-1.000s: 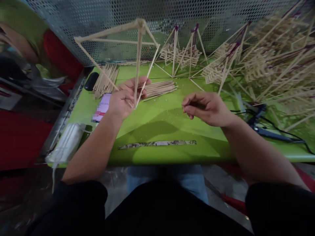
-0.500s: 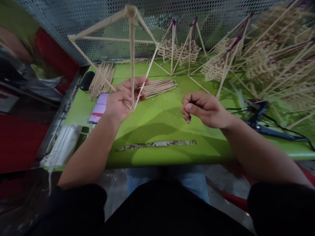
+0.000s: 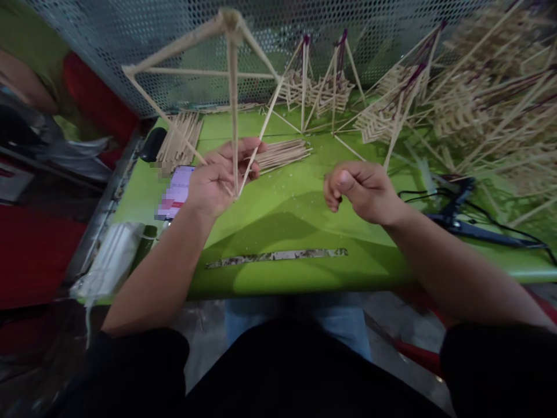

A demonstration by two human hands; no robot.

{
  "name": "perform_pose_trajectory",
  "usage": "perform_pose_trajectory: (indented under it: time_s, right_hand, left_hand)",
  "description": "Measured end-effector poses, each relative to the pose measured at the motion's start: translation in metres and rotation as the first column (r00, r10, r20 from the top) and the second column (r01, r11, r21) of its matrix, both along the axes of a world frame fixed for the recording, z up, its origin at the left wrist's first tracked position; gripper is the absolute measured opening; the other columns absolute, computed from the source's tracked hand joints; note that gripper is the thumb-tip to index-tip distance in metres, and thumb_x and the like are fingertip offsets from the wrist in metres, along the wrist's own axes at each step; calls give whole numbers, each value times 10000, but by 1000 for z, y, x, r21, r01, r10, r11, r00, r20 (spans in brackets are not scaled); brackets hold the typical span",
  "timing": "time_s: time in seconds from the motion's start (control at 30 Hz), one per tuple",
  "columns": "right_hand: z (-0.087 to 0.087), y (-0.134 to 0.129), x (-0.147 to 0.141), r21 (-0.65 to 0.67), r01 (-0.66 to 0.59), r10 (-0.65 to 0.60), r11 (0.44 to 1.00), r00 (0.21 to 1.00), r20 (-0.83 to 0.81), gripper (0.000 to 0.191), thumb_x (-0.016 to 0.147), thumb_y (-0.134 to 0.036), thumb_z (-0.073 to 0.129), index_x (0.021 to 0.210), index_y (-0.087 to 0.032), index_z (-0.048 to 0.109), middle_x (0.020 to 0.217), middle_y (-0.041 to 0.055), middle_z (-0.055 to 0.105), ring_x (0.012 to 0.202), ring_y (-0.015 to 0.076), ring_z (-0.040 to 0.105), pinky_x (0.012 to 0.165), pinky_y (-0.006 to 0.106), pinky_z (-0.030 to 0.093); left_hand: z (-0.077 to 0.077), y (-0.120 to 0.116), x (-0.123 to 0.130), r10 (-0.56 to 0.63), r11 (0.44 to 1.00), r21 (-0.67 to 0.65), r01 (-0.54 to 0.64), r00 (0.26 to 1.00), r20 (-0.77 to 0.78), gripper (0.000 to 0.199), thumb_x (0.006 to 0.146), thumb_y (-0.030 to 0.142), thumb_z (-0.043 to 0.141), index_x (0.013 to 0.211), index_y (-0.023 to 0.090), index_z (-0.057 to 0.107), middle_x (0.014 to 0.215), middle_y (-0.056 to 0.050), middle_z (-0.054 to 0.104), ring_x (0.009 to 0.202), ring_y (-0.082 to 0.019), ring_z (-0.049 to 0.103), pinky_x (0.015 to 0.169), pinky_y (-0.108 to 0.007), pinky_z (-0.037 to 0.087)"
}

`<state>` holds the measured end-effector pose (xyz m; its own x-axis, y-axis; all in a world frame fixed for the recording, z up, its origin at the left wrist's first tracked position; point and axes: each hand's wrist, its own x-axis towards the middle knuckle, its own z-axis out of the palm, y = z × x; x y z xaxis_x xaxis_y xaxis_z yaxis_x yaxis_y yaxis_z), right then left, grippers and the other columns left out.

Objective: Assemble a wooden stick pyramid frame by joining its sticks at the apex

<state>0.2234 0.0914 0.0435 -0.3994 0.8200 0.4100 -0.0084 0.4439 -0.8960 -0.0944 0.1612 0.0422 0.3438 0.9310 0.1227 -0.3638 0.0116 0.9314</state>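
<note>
My left hand (image 3: 217, 177) is closed around the lower sticks of an open frame of thin wooden sticks (image 3: 234, 110), raised above the table. Lumpy joints show at the frame's corners, and its top corner rises near the perforated panel. To the right, over the green tabletop, my right hand (image 3: 359, 191) is curled shut, thumb against the bent forefinger; no object shows in it. A bundle of loose sticks (image 3: 285, 155) lies just beyond my left fingers. In front of me, near the table edge, lies a flat, stained metal strip (image 3: 278, 255).
Several stick structures with purple-tipped joints (image 3: 400, 104) crowd the green table's (image 3: 261, 278) right side. A dark clamp-like tool (image 3: 470, 223) with a cable lies there. At left are more sticks (image 3: 180, 139), a phone (image 3: 177, 188) and a white packet (image 3: 115, 255). A perforated panel (image 3: 183, 40) stands behind.
My right hand has shifted slightly right, its thumb tip turned a little upward. My left hand and the stick frame have stayed almost still.
</note>
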Motion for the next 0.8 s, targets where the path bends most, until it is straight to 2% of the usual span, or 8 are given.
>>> perform_pose_trajectory:
  time_s: [0.1, 0.2, 0.3, 0.37, 0.43, 0.53, 0.7, 0.8]
  right_hand:
    - [-1, 4, 4, 32, 21, -22, 999, 1000, 16, 335, 1107, -521, 810, 909, -255, 764, 871, 45, 836, 720, 184, 763, 663, 352, 614]
    - [-2, 6, 10, 127, 78, -84, 989, 996, 43, 163, 993, -356, 939, 1017, -289, 792, 1106, 42, 877, 1005, 240, 841, 924, 431, 689]
    - [3, 6, 18, 232, 117, -164, 966, 967, 194, 332, 919, -278, 972, 1212, -332, 825, 1318, 46, 864, 1265, 316, 808, 1145, 548, 650]
    - [8, 6, 23, 243, 115, -181, 963, 947, 267, 497, 906, -267, 974, 1369, -356, 814, 1417, 46, 836, 1331, 336, 780, 1197, 577, 631]
    - [14, 5, 27, 201, 108, -164, 974, 944, 285, 497, 945, -283, 953, 1414, -370, 814, 1410, 52, 828, 1258, 324, 794, 1165, 564, 652]
    - [19, 4, 30, 110, 119, -143, 987, 959, 244, 336, 1000, -336, 929, 1327, -370, 861, 1253, 80, 846, 1081, 310, 794, 1031, 540, 689]
    - [17, 6, 29, 123, 219, -246, 968, 927, 283, 137, 1066, -443, 863, 1161, -347, 889, 1018, 74, 828, 918, 287, 724, 804, 496, 649]
    - [13, 6, 26, 165, 247, -288, 955, 906, 309, 121, 1072, -441, 853, 1027, -329, 853, 919, 52, 791, 808, 254, 669, 726, 472, 597]
  left_hand:
    - [2, 0, 0, 1, 1000, -18, -1, 1000, 24, 458, 918, 243, 614, 1297, 189, 866, 1326, -131, 865, 963, -221, 813, 885, -370, 715]
    - [7, -3, 3, 15, 1000, -27, -15, 1000, 2, 364, 943, 242, 627, 1204, 179, 872, 1301, -141, 859, 920, -207, 802, 883, -356, 716]
    - [13, -6, 6, 40, 999, -23, -40, 999, -25, 315, 956, 242, 630, 1142, 174, 875, 1268, -144, 860, 879, -204, 782, 861, -356, 717]
    - [13, -5, 6, 39, 999, 4, -39, 999, -34, 335, 918, 226, 635, 1139, 188, 883, 1256, -134, 866, 873, -210, 771, 857, -371, 717]
    - [12, -3, 4, 23, 999, 41, -22, 999, -34, 403, 843, 203, 638, 1154, 212, 895, 1260, -117, 873, 879, -217, 763, 862, -388, 716]
    - [8, 1, 0, 17, 998, 65, -16, 1000, -23, 487, 763, 194, 634, 1168, 241, 901, 1285, -95, 877, 898, -222, 770, 891, -412, 722]
    - [6, 1, -2, 31, 998, 53, -30, 999, -22, 383, 862, 227, 650, 1163, 248, 886, 1293, -104, 870, 987, -247, 818, 964, -434, 731]
    - [8, -1, 0, 39, 998, 52, -37, 999, -36, 373, 898, 247, 653, 1189, 223, 885, 1299, -129, 865, 1000, -261, 818, 958, -432, 730]
